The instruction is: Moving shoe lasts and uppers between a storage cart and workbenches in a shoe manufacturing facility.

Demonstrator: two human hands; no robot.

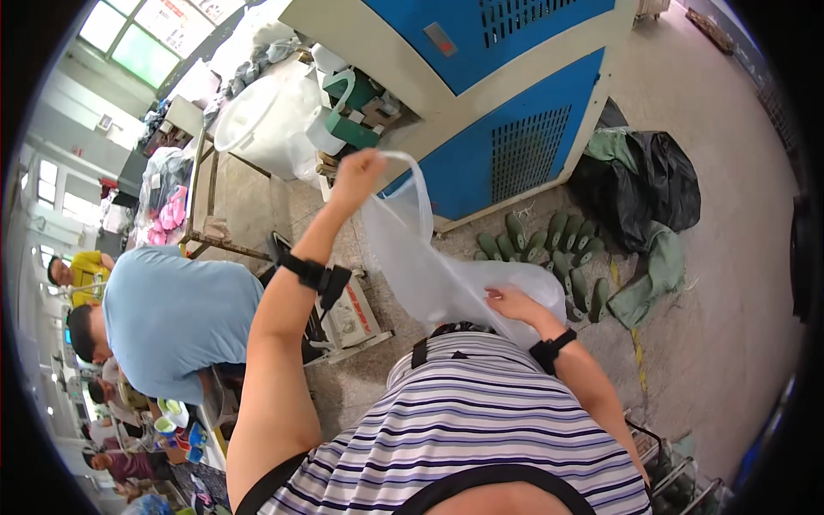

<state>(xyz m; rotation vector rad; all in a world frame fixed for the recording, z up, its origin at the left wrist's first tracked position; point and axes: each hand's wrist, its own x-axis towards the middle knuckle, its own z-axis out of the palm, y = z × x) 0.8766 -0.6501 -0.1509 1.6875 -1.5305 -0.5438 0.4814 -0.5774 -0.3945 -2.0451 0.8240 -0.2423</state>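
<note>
A large translucent plastic bag hangs in front of my body. My left hand, raised at arm's length, is closed on the bag's upper rim, and a loop of the rim stands up beside it. Lower down and to the right, my right hand lies against the bag's bulging side. Its fingers point left and look partly stretched out, with a little space between them. Beyond the bag, several olive-green, sole-shaped pieces lie in rows on the floor.
A blue and cream machine cabinet stands ahead. Black plastic sacks and a green cloth-like bag lie right. Left are a platform scale, a metal-framed table and a person in a light blue shirt.
</note>
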